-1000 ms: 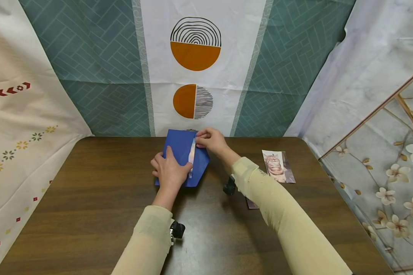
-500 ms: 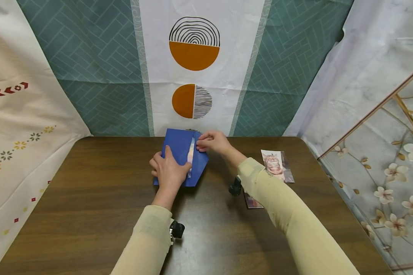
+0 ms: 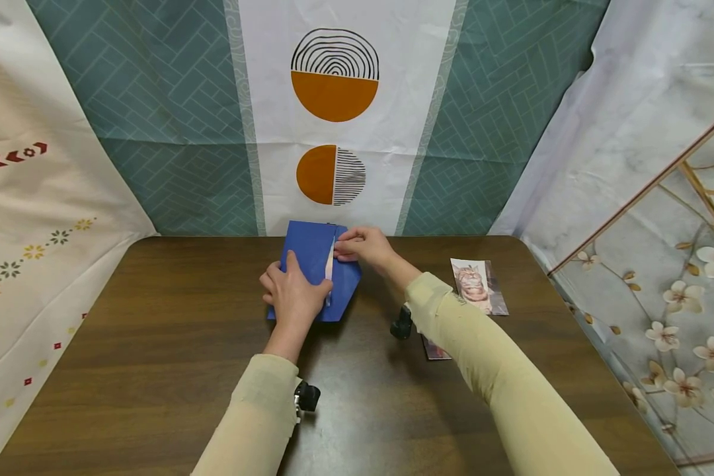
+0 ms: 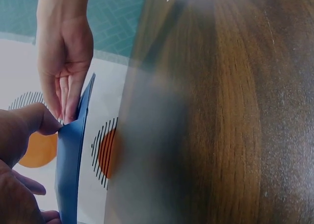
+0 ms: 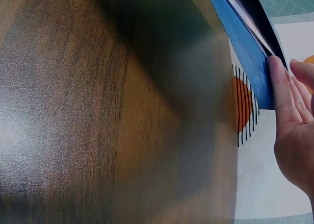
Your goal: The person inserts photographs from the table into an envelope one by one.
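- Envelope: 1, blue, at the far side of the table, opening facing up.
- Pale insert: 1 strip showing in that opening.
- Left hand: grips the envelope, thumb beside the opening.
- Right hand: fingertips at the opening; can't tell if they pinch anything.
- Cards: 3 visible, right of envelope. Cat card overlaps darker card; third card partly hidden by right sleeve.
- Wrist cameras: 2, black.
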The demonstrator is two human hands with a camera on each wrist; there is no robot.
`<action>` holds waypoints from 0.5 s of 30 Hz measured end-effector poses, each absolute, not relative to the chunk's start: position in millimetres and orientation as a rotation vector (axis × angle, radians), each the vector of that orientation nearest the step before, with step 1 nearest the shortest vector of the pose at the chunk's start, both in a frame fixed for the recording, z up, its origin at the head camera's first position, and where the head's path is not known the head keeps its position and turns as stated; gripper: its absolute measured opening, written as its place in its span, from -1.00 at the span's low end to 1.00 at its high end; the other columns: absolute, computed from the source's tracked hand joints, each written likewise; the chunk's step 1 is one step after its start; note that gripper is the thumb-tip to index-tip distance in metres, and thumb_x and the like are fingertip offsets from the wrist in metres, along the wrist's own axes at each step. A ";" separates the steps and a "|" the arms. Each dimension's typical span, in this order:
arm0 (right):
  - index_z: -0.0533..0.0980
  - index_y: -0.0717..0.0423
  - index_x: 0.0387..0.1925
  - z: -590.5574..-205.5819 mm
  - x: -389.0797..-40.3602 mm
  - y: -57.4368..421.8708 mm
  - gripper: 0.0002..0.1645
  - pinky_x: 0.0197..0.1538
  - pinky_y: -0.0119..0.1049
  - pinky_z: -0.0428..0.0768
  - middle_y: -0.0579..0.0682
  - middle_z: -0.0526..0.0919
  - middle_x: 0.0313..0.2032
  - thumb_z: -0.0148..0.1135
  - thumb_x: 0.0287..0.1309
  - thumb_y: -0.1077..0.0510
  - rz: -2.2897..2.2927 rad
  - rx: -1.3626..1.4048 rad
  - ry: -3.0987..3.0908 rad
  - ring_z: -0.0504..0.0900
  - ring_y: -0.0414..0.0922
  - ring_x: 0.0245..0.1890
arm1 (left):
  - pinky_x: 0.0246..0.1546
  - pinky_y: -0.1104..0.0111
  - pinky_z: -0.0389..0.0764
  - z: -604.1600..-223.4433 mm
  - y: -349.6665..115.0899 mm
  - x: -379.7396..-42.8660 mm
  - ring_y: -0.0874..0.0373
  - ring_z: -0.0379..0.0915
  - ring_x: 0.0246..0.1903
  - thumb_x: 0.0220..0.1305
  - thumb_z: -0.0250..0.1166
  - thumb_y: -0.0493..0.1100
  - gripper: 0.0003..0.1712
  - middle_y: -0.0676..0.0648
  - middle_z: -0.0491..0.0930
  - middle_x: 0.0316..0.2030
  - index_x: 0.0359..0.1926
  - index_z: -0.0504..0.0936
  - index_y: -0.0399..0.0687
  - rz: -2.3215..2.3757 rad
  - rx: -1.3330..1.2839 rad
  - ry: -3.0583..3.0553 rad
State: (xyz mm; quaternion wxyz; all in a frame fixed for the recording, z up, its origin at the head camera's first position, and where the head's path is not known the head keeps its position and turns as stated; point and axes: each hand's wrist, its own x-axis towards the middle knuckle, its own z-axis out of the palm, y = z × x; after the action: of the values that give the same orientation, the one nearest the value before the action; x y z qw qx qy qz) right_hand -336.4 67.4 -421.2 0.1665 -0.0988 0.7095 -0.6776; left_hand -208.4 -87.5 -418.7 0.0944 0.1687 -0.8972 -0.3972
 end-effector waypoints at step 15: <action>0.60 0.40 -0.01 -413.6 -335.6 74.0 -0.82 -0.05 -0.14 0.79 0.20 0.81 -0.20 0.32 0.43 0.36 -1.903 -0.314 1.981 0.83 -0.09 -0.26 | 0.29 -0.34 0.17 -418.8 -88.0 -212.4 -0.39 -0.08 0.45 0.20 0.57 0.06 0.20 -0.50 0.11 0.46 0.68 0.12 -0.24 -1.192 0.523 -2.657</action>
State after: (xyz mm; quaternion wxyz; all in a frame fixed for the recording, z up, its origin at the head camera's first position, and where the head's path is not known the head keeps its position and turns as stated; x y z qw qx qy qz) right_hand -335.6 74.0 -413.6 0.1872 -0.1115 0.7037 -0.6763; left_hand -212.4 -88.0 -418.8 0.0915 0.1759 -0.8942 -0.4013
